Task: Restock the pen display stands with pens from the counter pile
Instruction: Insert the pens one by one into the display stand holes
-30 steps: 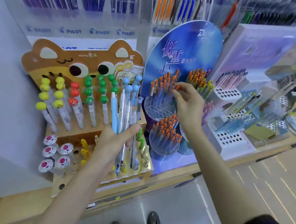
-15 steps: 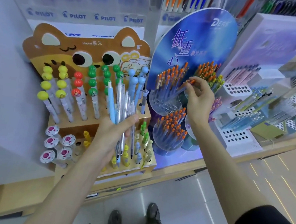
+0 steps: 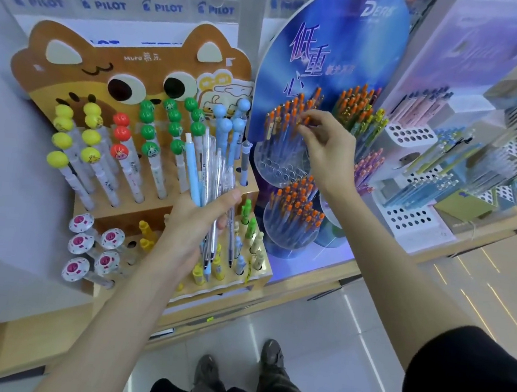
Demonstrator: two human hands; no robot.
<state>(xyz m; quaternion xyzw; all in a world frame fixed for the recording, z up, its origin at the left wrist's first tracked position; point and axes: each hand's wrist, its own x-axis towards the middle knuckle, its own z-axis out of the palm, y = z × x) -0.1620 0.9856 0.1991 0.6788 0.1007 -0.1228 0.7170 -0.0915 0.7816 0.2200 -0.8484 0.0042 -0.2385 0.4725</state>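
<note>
Counter [image 3: 4, 351] w/ cat pen stand [image 3: 136, 68], blue stand [image 3: 340, 44], Pilot racks [image 3: 111, 4], tile floor [image 3: 317, 323]

Three stands sit side by side on the counter [image 3: 5, 341]: the cardboard stand [image 3: 137, 65] at my left, the round-backed stand [image 3: 330, 43] in the middle, the tiered stand [image 3: 408, 218] at the right. My left hand [image 3: 197, 221] holds a bundle of pens [image 3: 209, 165] before the cardboard stand. My right hand [image 3: 326, 148] is at the round-backed stand's upper tray [image 3: 273, 165], its fingers [image 3: 316, 119] pinching a pen [image 3: 305, 121] in it. The lower tray [image 3: 292, 228] lies nearer me.

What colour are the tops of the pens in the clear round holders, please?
Orange pen tops, best seen in the head view.
</note>
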